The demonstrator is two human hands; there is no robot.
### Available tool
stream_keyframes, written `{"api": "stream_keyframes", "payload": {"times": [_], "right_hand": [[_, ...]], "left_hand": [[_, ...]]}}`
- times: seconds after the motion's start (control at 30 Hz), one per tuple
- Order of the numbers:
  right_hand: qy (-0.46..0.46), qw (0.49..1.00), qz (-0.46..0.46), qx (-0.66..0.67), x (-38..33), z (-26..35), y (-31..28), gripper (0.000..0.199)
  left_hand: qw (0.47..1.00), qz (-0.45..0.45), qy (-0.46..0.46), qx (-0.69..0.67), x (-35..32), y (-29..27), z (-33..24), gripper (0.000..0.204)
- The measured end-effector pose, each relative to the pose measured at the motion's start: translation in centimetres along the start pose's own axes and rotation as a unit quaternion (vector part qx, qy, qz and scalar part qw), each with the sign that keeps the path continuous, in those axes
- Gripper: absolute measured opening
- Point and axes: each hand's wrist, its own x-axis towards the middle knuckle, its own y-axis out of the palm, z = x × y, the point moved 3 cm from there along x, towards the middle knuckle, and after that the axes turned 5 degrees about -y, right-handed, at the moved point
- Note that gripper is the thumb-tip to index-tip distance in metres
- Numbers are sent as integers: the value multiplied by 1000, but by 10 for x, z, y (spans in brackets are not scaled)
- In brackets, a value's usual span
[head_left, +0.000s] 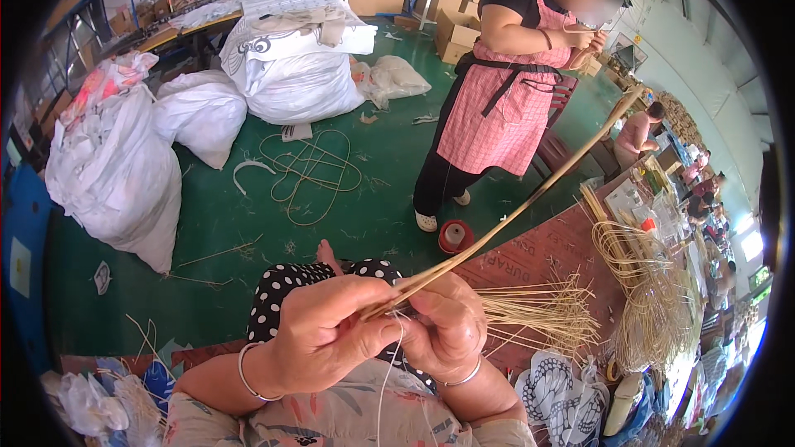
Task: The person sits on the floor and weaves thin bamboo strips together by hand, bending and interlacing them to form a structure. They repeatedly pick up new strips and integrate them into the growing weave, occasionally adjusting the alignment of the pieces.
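A long, thin bundle of tan, cane-like strips [571, 161] slants from my hands up to the right. My left hand [327, 335] pinches its near end between thumb and fingers. Beside it, my right hand [447, 323] closes around the same bundle, thumb pressed close to the left thumb. A thin white string [386, 389] comes out between the thumbs and hangs down over my lap. How the string meets the strips is hidden by my fingers. Both hands are just above my lap, with a bangle on each wrist.
Loose thin sticks [538, 310] lie on a reddish-brown board [530, 252] at my right, beside coiled cane [654, 306]. Ahead stands a person in a pink checked apron [505, 112], near a red container [455, 237]. White sacks [124, 174] and a looped cane [315, 174] are on the green floor.
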Motion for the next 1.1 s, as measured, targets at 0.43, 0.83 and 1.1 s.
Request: {"api": "stream_keyframes", "payload": {"times": [0.43, 0.83, 1.1], "right_hand": [[313, 829, -209, 413, -7, -31, -21, 12], [293, 802, -125, 505, -21, -35, -13, 30], [135, 751, 160, 626, 28, 9, -31, 32]], "left_hand": [[989, 93, -96, 61, 4, -21, 20, 13], [992, 62, -86, -67, 21, -7, 7, 13], [921, 348, 100, 145, -12, 10, -24, 16]]}}
